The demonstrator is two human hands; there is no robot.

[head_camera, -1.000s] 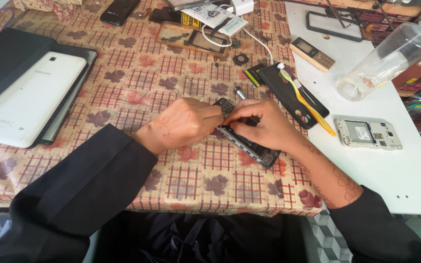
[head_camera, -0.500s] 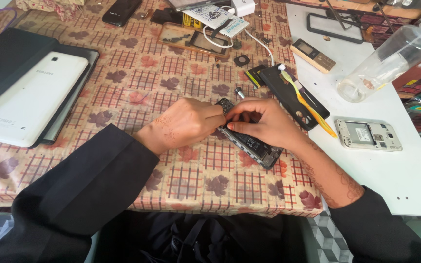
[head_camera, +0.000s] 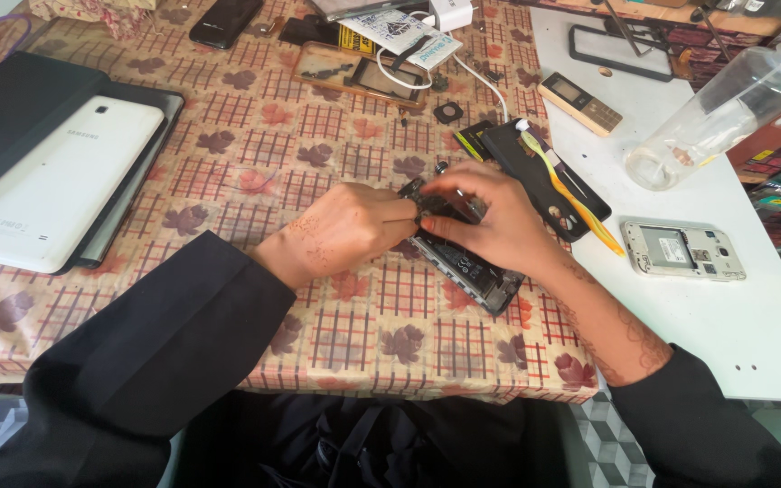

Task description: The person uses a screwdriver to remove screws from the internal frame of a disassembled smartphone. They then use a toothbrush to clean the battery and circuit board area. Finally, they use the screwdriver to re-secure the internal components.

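Both hands meet over an opened dark phone (head_camera: 467,262) that lies flat on the patterned tablecloth (head_camera: 228,172) near the middle of the table, its long body running from far left to near right. The left hand (head_camera: 345,230) is curled narrow, fingertips pinched at the phone's far end; the right hand (head_camera: 490,221) arches over the same end, fingers bent down onto it and pressing it to the cloth. Whether either hand grips a small part there I cannot tell. The phone looks light, stiff and thin, with exposed insides that are likely fragile and easy to scratch, so the safest hold seems to be its 2 long edges, away from the bare board. Just to the right lie a black back cover (head_camera: 544,172) with a yellow toothbrush (head_camera: 571,190) across it, and farther right a silver phone shell (head_camera: 684,248) on the white table (head_camera: 734,334).
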